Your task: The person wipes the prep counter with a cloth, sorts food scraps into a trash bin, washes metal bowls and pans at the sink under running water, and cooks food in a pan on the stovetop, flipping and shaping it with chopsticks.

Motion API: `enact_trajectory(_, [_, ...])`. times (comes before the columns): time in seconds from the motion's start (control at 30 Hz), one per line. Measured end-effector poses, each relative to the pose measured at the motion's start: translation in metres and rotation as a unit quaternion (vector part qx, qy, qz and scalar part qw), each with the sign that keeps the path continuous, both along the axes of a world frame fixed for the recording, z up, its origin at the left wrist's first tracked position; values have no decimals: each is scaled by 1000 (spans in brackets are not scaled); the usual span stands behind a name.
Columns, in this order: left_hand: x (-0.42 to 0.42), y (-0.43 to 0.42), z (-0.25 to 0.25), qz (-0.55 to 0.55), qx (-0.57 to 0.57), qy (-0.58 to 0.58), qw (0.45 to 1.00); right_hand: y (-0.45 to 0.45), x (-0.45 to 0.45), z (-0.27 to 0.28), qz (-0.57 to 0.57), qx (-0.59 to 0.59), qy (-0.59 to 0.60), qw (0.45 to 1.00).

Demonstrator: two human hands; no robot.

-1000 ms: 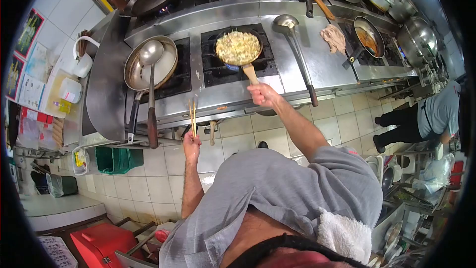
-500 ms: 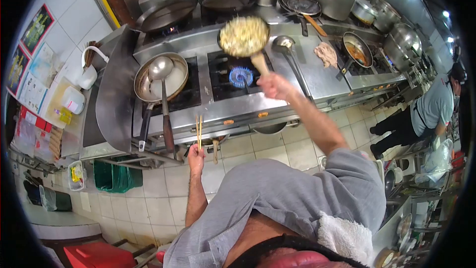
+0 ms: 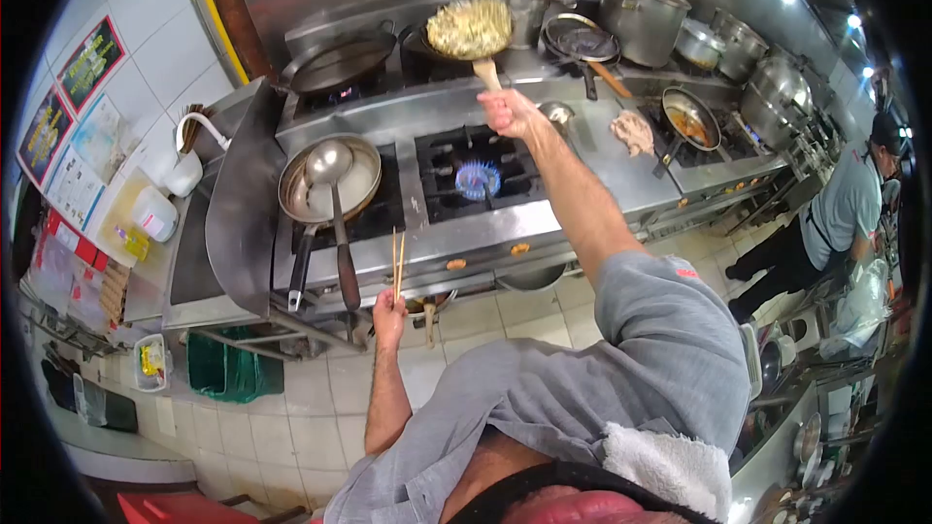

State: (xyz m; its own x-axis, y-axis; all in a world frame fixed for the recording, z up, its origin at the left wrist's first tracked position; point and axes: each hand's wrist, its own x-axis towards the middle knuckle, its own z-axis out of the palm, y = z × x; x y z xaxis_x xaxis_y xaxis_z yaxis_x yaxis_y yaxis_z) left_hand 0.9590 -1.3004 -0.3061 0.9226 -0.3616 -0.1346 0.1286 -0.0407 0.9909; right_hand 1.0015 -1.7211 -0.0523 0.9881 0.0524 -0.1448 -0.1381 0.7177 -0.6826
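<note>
My right hand [image 3: 512, 114] is closed around the light wooden handle of a frying pan [image 3: 486, 74], raised toward the back of the stove. Chopped yellowish-white food [image 3: 469, 27] fills this pan, its pieces slightly blurred. In front of and below it, a blue gas flame [image 3: 478, 180] burns on an uncovered burner. My left hand [image 3: 389, 315] grips a pair of chopsticks [image 3: 399, 257], tips up, by the stove's front edge. Close to them stands a steel frying pan [image 3: 365, 163] with a ladle [image 3: 329, 163] resting in it, both handles jutting over the front edge.
Dark pans [image 3: 345, 63] and a large stockpot [image 3: 641, 19] line the back. On the right are a crumpled cloth-like item [image 3: 633, 133] and a small pan [image 3: 692, 118] with orange sauce. A co-worker [image 3: 835, 213] stands far right. A green-lined bin [image 3: 233, 369] sits below left.
My right hand has lifted the pan of food back and slightly left, away from the lit burner. My left hand still holds the chopsticks. The view has shifted a little.
</note>
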Motion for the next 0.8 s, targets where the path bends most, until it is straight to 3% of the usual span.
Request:
enact_trajectory(0.07, [-12,12,4,-3,14,2,1000,10,-14,-70,19,81,31,996])
enact_trajectory(0.1, [-18,19,-2,-1,17,11,1000,20,-28,-101,4,35,46,998])
enact_trajectory(0.17, [-30,35,-13,-2,28,29,999,42,-58,-144,14,64,116,991])
enact_trajectory(0.27, [-52,55,-19,23,59,95,993,71,-95,-181,60,143,106,982])
enact_trajectory(0.37, [-55,62,-33,10,54,110,992,84,-113,-174,60,177,130,974])
enact_trajectory(0.47, [-48,58,-40,17,28,87,996,67,-116,-115,12,37,135,990])
enact_trajectory(0.53, [-41,57,-38,4,44,84,996,41,-114,-33,-42,-171,114,978])
enact_trajectory(0.6, [-36,55,-45,-6,73,70,995,1,-107,74,-48,-394,122,910])
enact_trajectory(0.63, [-32,51,-53,-6,74,49,996,-18,-102,127,-81,-527,107,839])
enact_trajectory(0.67, [-29,47,-53,-12,92,53,994,-34,-100,171,-51,-499,76,862])
enact_trajectory(0.7, [-28,44,-48,-18,114,59,991,-45,-97,201,-54,-549,61,832])
enact_trajectory(0.8, [-27,37,-35,-3,64,50,997,-58,-74,197,-86,-441,67,891])
